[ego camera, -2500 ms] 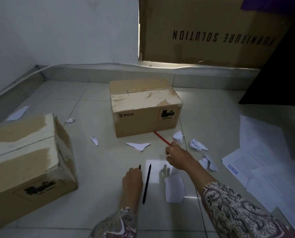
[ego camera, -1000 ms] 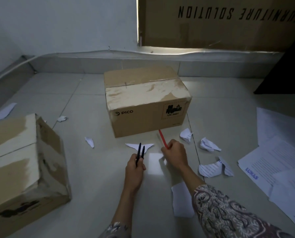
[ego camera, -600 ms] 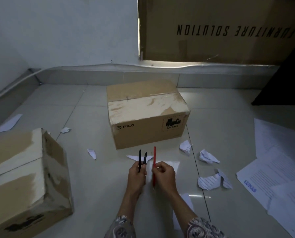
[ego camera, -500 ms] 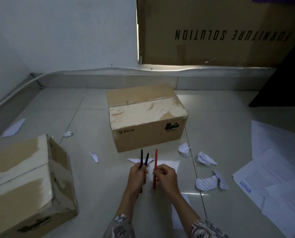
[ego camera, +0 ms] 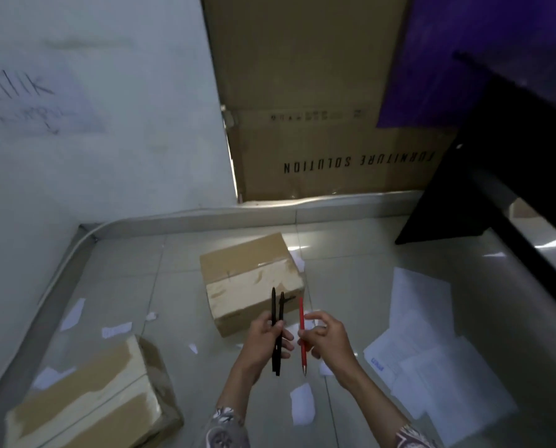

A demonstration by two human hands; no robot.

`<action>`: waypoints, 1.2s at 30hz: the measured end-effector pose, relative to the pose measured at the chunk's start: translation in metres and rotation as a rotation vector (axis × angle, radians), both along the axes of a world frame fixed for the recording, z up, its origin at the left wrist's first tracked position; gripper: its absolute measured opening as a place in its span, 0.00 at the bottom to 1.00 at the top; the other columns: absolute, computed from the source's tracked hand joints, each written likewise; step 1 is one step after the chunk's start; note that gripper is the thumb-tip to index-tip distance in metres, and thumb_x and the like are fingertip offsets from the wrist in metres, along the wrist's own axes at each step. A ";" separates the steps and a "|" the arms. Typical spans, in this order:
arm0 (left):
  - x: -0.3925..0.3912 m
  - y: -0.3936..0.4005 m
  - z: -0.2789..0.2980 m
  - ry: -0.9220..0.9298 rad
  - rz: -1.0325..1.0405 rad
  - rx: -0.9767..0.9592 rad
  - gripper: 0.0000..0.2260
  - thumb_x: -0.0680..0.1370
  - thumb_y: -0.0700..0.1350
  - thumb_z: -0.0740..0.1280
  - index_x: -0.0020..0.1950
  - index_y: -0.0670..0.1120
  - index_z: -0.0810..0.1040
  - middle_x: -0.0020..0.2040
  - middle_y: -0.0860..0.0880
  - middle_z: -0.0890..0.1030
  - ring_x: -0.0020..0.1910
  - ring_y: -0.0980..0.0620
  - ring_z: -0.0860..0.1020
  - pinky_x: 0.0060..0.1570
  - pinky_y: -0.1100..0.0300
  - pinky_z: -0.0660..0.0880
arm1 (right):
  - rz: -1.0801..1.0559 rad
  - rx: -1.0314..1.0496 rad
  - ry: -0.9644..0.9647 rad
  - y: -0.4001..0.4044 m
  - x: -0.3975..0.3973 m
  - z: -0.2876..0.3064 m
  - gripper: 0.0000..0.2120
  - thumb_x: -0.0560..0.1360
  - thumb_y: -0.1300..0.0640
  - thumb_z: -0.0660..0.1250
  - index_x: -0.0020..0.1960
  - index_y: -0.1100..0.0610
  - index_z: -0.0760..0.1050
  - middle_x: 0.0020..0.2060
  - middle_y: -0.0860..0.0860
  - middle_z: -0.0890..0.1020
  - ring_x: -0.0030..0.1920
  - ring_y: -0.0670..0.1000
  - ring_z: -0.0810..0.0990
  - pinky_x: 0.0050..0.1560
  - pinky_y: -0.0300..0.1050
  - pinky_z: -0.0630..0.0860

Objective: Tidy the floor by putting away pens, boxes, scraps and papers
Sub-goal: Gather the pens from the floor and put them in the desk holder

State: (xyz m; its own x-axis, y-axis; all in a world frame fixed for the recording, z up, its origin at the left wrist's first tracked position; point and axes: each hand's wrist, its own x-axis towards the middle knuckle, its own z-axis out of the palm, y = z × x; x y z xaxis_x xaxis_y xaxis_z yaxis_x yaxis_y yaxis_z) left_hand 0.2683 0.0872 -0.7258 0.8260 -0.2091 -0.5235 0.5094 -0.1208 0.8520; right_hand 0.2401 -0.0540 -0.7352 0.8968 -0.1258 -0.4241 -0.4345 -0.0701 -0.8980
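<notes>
Both hands had lifted off floor w/ view rising; left hand (ego camera: pixel 263 339) gripped two black pens (ego camera: pixel 277 331); right hand (ego camera: pixel 326 339) pinched red pen (ego camera: pixel 301 337); pens collected, boxes/scraps/papers (ego camera: pixel 431 360) left.

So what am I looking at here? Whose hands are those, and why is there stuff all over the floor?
There is no machine here. A person wears a camera on their head, so you see what they see: their own two hands and the floor below.

The left hand holds two black pens. The right hand pinches one red pen. All three pens are up off the floor.

On the tiled floor sits a closed cardboard box straight ahead, and another cardboard box lies nearer, on the left. White sheets of paper lie on the right, and small torn paper scraps are scattered about. A big flat carton leans on the wall behind. The person is tidying it all up.
</notes>
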 end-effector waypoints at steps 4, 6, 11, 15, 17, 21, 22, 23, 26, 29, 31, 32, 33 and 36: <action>0.002 -0.017 0.117 -0.047 -0.048 0.002 0.06 0.80 0.34 0.55 0.47 0.40 0.71 0.34 0.44 0.74 0.28 0.51 0.73 0.28 0.61 0.72 | -0.071 0.001 -0.094 -0.025 -0.009 0.110 0.09 0.73 0.68 0.64 0.48 0.58 0.77 0.30 0.60 0.78 0.28 0.52 0.74 0.26 0.38 0.68; 0.004 -0.025 0.172 -0.064 -0.043 -0.025 0.07 0.80 0.33 0.55 0.46 0.39 0.71 0.34 0.44 0.74 0.28 0.52 0.73 0.27 0.61 0.72 | -0.112 0.042 -0.122 -0.038 -0.011 0.163 0.09 0.75 0.69 0.61 0.44 0.61 0.79 0.28 0.58 0.79 0.25 0.49 0.74 0.25 0.37 0.69; 0.003 -0.052 0.292 -0.150 -0.059 -0.069 0.06 0.80 0.33 0.56 0.47 0.40 0.70 0.37 0.43 0.78 0.31 0.53 0.79 0.29 0.63 0.75 | -0.139 0.121 -0.210 -0.064 -0.014 0.285 0.08 0.75 0.69 0.62 0.43 0.62 0.79 0.30 0.57 0.81 0.27 0.48 0.77 0.26 0.36 0.70; 0.003 -0.075 0.368 -0.253 -0.080 -0.101 0.05 0.79 0.33 0.59 0.51 0.37 0.72 0.45 0.39 0.80 0.41 0.49 0.81 0.37 0.61 0.78 | -0.129 0.054 -0.336 -0.082 -0.015 0.370 0.03 0.73 0.65 0.67 0.44 0.61 0.80 0.27 0.51 0.81 0.26 0.45 0.76 0.26 0.33 0.69; 0.005 -0.085 0.397 -0.285 -0.107 -0.130 0.05 0.78 0.34 0.60 0.52 0.37 0.73 0.47 0.39 0.81 0.45 0.47 0.82 0.43 0.56 0.79 | -0.137 0.005 -0.403 -0.090 -0.016 0.403 0.04 0.73 0.63 0.69 0.41 0.57 0.82 0.25 0.48 0.79 0.25 0.42 0.74 0.26 0.33 0.69; 0.008 -0.102 0.435 -0.355 -0.188 -0.181 0.05 0.77 0.35 0.64 0.50 0.38 0.78 0.44 0.43 0.85 0.46 0.47 0.84 0.40 0.57 0.80 | -0.119 -0.085 -0.477 -0.099 -0.022 0.445 0.04 0.72 0.59 0.70 0.43 0.54 0.84 0.28 0.43 0.83 0.29 0.37 0.78 0.30 0.28 0.70; 0.008 -0.106 0.443 -0.377 -0.216 -0.191 0.04 0.76 0.36 0.65 0.48 0.39 0.79 0.43 0.45 0.85 0.45 0.48 0.84 0.39 0.58 0.80 | -0.136 -0.092 -0.477 -0.101 -0.024 0.452 0.05 0.72 0.59 0.70 0.44 0.56 0.84 0.30 0.46 0.84 0.29 0.38 0.77 0.30 0.29 0.70; 0.008 -0.109 0.449 -0.400 -0.242 -0.189 0.04 0.76 0.36 0.66 0.48 0.40 0.79 0.42 0.45 0.85 0.44 0.48 0.84 0.39 0.57 0.81 | -0.158 -0.096 -0.473 -0.104 -0.026 0.457 0.05 0.72 0.59 0.70 0.46 0.57 0.84 0.33 0.49 0.85 0.29 0.40 0.76 0.30 0.32 0.69; 0.005 -0.120 0.465 -0.441 -0.306 -0.201 0.04 0.75 0.37 0.67 0.49 0.40 0.80 0.43 0.43 0.85 0.44 0.44 0.84 0.42 0.52 0.82 | -0.181 -0.098 -0.459 -0.114 -0.031 0.469 0.04 0.71 0.59 0.71 0.45 0.56 0.84 0.35 0.56 0.84 0.30 0.45 0.75 0.30 0.36 0.70; 0.003 -0.133 0.473 -0.447 -0.347 -0.216 0.05 0.75 0.37 0.67 0.50 0.41 0.81 0.44 0.40 0.85 0.44 0.43 0.84 0.44 0.52 0.81 | -0.131 -0.096 -0.436 -0.128 -0.033 0.479 0.04 0.71 0.59 0.71 0.44 0.58 0.84 0.32 0.51 0.83 0.29 0.42 0.78 0.29 0.34 0.72; 0.004 -0.148 0.477 -0.427 -0.387 -0.233 0.06 0.76 0.37 0.66 0.51 0.41 0.80 0.45 0.39 0.85 0.44 0.42 0.84 0.45 0.50 0.81 | -0.120 -0.078 -0.416 -0.145 -0.033 0.484 0.06 0.72 0.61 0.70 0.46 0.63 0.83 0.33 0.53 0.83 0.29 0.43 0.78 0.31 0.35 0.73; 0.005 -0.156 0.478 -0.407 -0.397 -0.245 0.06 0.76 0.37 0.66 0.52 0.40 0.80 0.46 0.38 0.84 0.45 0.41 0.84 0.47 0.48 0.81 | -0.114 -0.075 -0.407 -0.154 -0.032 0.487 0.06 0.72 0.62 0.70 0.46 0.64 0.82 0.33 0.54 0.83 0.29 0.44 0.78 0.32 0.36 0.73; 0.007 -0.164 0.479 -0.383 -0.391 -0.258 0.07 0.76 0.38 0.66 0.52 0.39 0.80 0.47 0.37 0.84 0.46 0.39 0.83 0.49 0.46 0.80 | -0.108 -0.076 -0.397 -0.163 -0.031 0.489 0.06 0.72 0.64 0.69 0.46 0.65 0.82 0.32 0.53 0.82 0.29 0.43 0.78 0.32 0.36 0.74; 0.015 -0.198 0.480 -0.285 -0.335 -0.289 0.11 0.75 0.37 0.67 0.56 0.35 0.78 0.51 0.32 0.81 0.51 0.34 0.81 0.56 0.39 0.76 | -0.111 -0.082 -0.384 -0.194 -0.024 0.491 0.06 0.71 0.65 0.69 0.46 0.66 0.81 0.29 0.50 0.81 0.28 0.43 0.77 0.32 0.35 0.74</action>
